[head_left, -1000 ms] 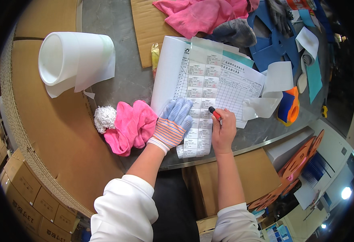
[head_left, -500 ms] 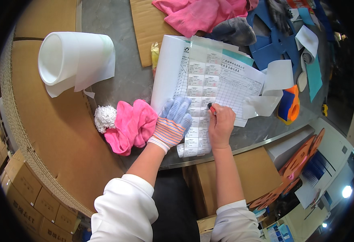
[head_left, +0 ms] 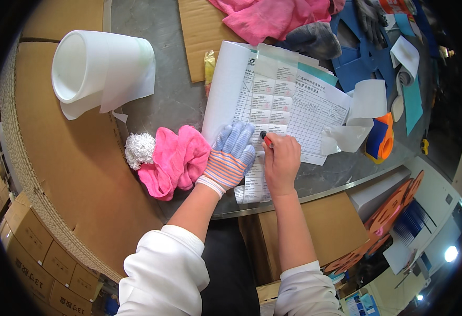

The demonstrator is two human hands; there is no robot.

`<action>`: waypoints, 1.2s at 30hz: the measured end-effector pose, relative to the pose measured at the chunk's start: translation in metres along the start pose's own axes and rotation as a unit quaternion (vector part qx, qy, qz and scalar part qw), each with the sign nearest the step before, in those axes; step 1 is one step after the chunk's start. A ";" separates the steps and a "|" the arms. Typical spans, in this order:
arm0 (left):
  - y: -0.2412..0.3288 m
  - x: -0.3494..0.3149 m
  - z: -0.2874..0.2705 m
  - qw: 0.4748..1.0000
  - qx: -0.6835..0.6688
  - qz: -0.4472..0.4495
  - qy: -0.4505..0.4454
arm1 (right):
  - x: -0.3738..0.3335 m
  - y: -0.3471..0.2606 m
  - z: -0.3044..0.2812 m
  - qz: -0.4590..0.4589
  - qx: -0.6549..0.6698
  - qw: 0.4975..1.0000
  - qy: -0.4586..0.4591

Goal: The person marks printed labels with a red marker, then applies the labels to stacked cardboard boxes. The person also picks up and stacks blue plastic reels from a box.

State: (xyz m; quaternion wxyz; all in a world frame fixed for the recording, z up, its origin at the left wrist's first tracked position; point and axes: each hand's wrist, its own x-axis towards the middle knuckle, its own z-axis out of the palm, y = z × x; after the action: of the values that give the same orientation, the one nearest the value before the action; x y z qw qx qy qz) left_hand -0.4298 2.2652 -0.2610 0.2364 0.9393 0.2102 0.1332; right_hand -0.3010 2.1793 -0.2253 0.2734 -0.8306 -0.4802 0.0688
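Note:
A long strip of white labels (head_left: pixel 271 102) lies over printed form sheets (head_left: pixel 315 118), its lower end curling at the table's near edge. Faint red marks show on the upper labels. My left hand (head_left: pixel 230 157), in a blue glove with orange stripes, rests flat on the strip's left side, fingers stretched out. Bare, my right hand (head_left: pixel 282 166) pinches a small red-and-black stamp (head_left: pixel 265 139) over the middle of the strip. Whether the stamp touches the label is hidden.
A pink cloth (head_left: pixel 176 158) and white netting lie left of my gloved hand. Behind them rests a white film roll (head_left: pixel 102 68) on the grey table. An orange-and-blue tape dispenser (head_left: pixel 379 138) is at the right. More pink cloth and dark gloves lie at the back.
My right hand has moved slightly left with the stamp across the label strip. The view has shifted a little. My left hand still lies flat on the strip.

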 end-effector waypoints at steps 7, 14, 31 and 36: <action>0.000 -0.002 0.002 1.000 -0.008 -0.007 -0.005 | 0.003 0.000 -0.001 0.004 0.009 1.000 -0.001; -0.002 -0.003 0.003 1.000 -0.013 0.014 0.011 | -0.019 -0.005 -0.022 0.037 0.099 0.994 0.013; -0.002 -0.004 0.000 1.000 -0.021 0.011 -0.006 | -0.027 0.002 -0.009 -0.030 0.055 0.997 -0.032; 0.002 -0.003 -0.001 1.000 -0.004 0.005 -0.021 | -0.030 0.001 -0.001 -0.026 0.010 0.999 -0.033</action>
State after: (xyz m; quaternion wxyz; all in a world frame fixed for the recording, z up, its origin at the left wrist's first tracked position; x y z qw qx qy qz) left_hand -0.4318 2.2630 -0.2598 0.2438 0.9421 0.1995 0.1152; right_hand -0.3159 2.1534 -0.2296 0.2673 -0.8122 -0.5100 0.0937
